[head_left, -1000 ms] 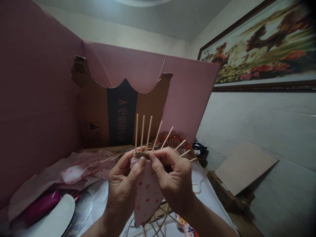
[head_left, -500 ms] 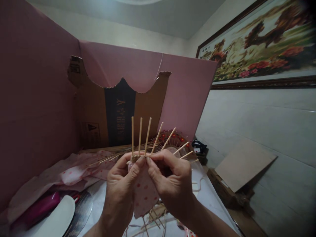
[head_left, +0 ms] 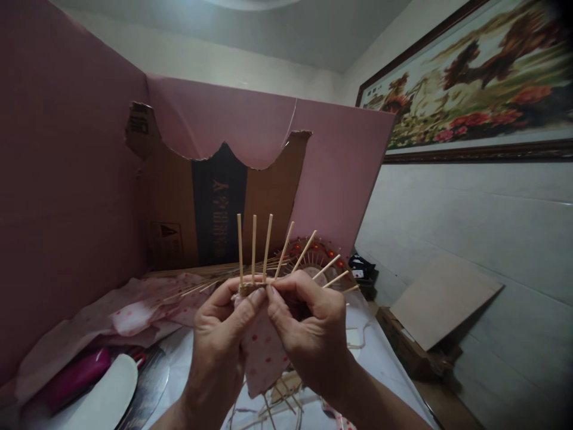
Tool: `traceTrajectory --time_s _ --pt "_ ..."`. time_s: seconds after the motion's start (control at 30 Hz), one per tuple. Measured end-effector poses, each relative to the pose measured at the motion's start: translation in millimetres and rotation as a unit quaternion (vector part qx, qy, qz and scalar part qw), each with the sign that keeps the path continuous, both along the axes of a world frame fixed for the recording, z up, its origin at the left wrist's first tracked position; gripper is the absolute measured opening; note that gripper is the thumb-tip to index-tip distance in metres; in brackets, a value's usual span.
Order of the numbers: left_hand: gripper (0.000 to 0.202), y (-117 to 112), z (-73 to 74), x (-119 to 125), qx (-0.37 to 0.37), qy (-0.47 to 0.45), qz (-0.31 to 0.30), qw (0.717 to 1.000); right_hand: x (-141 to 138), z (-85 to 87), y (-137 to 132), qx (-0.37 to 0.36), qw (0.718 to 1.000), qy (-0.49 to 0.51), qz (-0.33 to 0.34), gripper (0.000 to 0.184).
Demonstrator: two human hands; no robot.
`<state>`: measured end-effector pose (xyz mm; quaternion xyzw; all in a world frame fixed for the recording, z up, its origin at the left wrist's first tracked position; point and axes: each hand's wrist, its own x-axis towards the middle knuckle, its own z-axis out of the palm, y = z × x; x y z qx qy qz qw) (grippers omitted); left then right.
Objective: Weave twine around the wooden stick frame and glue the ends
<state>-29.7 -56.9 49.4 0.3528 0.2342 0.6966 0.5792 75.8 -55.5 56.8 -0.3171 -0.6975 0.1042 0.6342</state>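
Observation:
Several thin wooden sticks (head_left: 255,248) fan upward from a piece held between both hands. Brown twisted cord (head_left: 249,288) runs along the base of the sticks, and pink cloth with red dots (head_left: 264,358) hangs below it. My left hand (head_left: 221,334) pinches the cord-and-cloth edge at the left end, thumb in front. Close beside it, my right hand (head_left: 313,328) pinches the same edge between thumb and forefinger, the two thumb tips nearly meeting. Its fingers hide the lower ends of the right-hand sticks.
Cut cardboard (head_left: 174,197) stands against the pink panel (head_left: 340,173) behind. Dotted cloth (head_left: 134,316) and loose sticks lie at left, near a magenta object (head_left: 85,373) and a white curved object (head_left: 107,388). A red-beaded fan-shaped piece (head_left: 331,251) sits behind the right hand.
The held piece and both hands have shifted only slightly. More of the cord shows between the left thumb and the sticks, and both hands keep their pinch.

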Motion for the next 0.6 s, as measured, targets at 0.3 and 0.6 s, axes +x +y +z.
traceTrajectory --time_s 0.3,0.6 --pt "0.015 1.0 -2.8 -1.3 0.007 -0.003 -0.005 1.0 0.9 -1.0 -0.1 -0.01 1.0 0.005 0.006 0.005" --pt "0.012 1.7 -2.7 0.0 0.008 -0.004 0.018 1.0 0.8 -1.7 -0.4 0.008 1.0 0.001 0.011 0.005"
